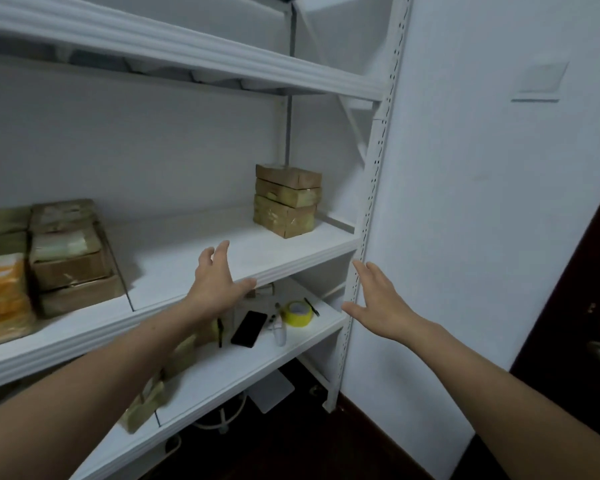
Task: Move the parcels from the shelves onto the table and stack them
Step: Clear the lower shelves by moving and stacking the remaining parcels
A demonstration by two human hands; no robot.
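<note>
While both bare arms stretch forward, the left hand [219, 282] hangs with fingers spread and thumb wide, holding nothing, in front of and to the left of the stack of three brown tape-wrapped cardboard parcels [286, 199]. Whether its thumb touches the shelf edge cannot be told. The right hand [378, 303] is likewise splayed and empty, in front of and to the right of that stack, before the white perforated metal upright [371, 188]. The stack stands on the white middle shelf board [194, 251], at its right end near the back. Far left of the stack sits a pile of larger brown cardboard parcels [66, 254], with an orange-and-white plastic packet [0, 289] just beyond. Below the stack, on the white lower shelf board [243, 375], lie a flat black phone [249, 329] and a yellow tape roll [297, 313]. Right of the stack are a plain white wall [482, 168] and a dark door [586, 271].
</note>
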